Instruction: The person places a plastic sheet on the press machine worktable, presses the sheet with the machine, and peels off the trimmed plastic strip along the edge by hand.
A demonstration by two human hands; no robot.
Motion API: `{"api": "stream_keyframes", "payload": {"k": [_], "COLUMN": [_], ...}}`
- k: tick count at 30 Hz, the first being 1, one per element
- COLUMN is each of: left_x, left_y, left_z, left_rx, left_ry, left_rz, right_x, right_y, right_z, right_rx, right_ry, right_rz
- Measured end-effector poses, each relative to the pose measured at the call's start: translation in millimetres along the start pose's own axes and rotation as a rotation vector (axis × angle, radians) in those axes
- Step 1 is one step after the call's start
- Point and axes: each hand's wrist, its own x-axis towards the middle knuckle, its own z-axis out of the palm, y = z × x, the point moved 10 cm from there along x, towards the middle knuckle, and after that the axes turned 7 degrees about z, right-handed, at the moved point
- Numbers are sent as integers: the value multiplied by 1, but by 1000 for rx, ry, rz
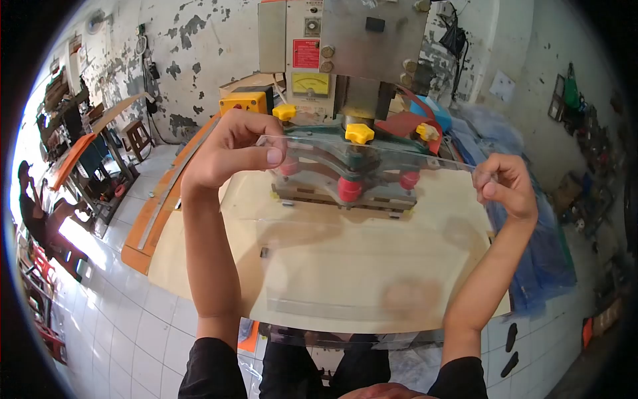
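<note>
A clear plastic sheet (372, 263) hangs between my two hands in front of a press. My left hand (236, 146) pinches its upper left corner between thumb and fingers. At the upper right corner, my right hand (508, 186) grips the sheet with curled fingers. Through the transparent sheet I see the press head (345, 196) with its red knobs and the pale board (445, 213) beneath it. The sheet's lower edge drops near the front of the board; whether it touches there I cannot tell.
Yellow star knobs (359, 133) top the press plate, and a gauge panel (310, 84) stands behind. A yellow control box (243, 101) is at the left. Blue plastic sheets (531, 246) drape along the right side. A metal ruler (163, 206) lies on the orange edge board.
</note>
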Motion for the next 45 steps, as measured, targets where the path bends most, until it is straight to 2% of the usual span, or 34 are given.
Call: {"api": "stream_keyframes", "payload": {"k": [8, 11, 13, 16, 20, 23, 24, 26, 30, 34, 40, 45], "left_x": [2, 4, 7, 11, 13, 18, 20, 21, 16, 14, 13, 10], "left_y": [-6, -3, 0, 14, 14, 24, 28, 24, 21, 13, 14, 16], "left_z": [-3, 3, 8, 22, 45, 66, 73, 77, 70, 64, 60, 53], "left_rx": [3, -11, -1, 119, 213, 277, 303, 341, 378, 370, 268, 302], "left_ry": [7, 12, 15, 3, -87, -111, -135, -135, -126, -133, -117, -114], "left_rz": [-3, 15, 21, 156, 114, 49, 176, 182, 115, 24, -7, 8], "right_x": [-6, -7, -5, -1, 11, 20, 22, 26, 27, 24, 24, 25], "right_y": [-11, -21, -24, -26, -35, -52, -56, -54, -51, -59, -60, -59], "right_z": [-1, -1, 6, 20, 57, 97, 107, 119, 116, 114, 112, 110], "right_rx": [74, -107, -370, -520, -532, -458, -431, -337, -311, -421, -477, -508], "right_ry": [9, 66, 100, 93, 86, 51, 53, 47, 69, 78, 75, 53], "right_rz": [-86, -88, -29, 36, 5, -118, -130, -112, -37, -69, -164, -202]}}
